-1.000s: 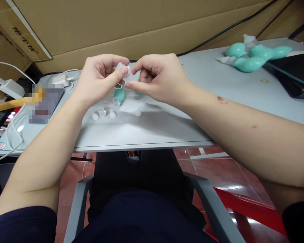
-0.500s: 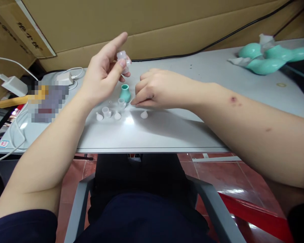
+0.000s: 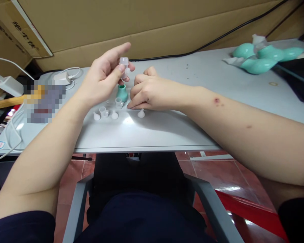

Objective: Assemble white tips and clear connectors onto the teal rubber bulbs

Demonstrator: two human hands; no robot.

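Observation:
My left hand holds a small translucent plastic fitting between thumb and fingers, above the table, with the index finger stretched away. Under it a teal vase-shaped piece stands upright, its mouth facing up. My right hand is low over the tabletop beside the teal piece, fingers curled and tips together; whatever they may pinch is hidden. Near these fingertips stands a clear small cup, with another clear cup to its left. White teardrop-shaped pieces lie in front, one just below my right hand.
Teal glossy bulb-like pieces with whitish wrapping lie at the far right, beside a dark flat object. White chargers and cables are at the left, near a blurred patch. A black cable runs along the cardboard wall.
My left hand has come down slightly, and the fitting in it is now more upright. My right fingertips remain low by the teal piece. The whole view has shifted a little.

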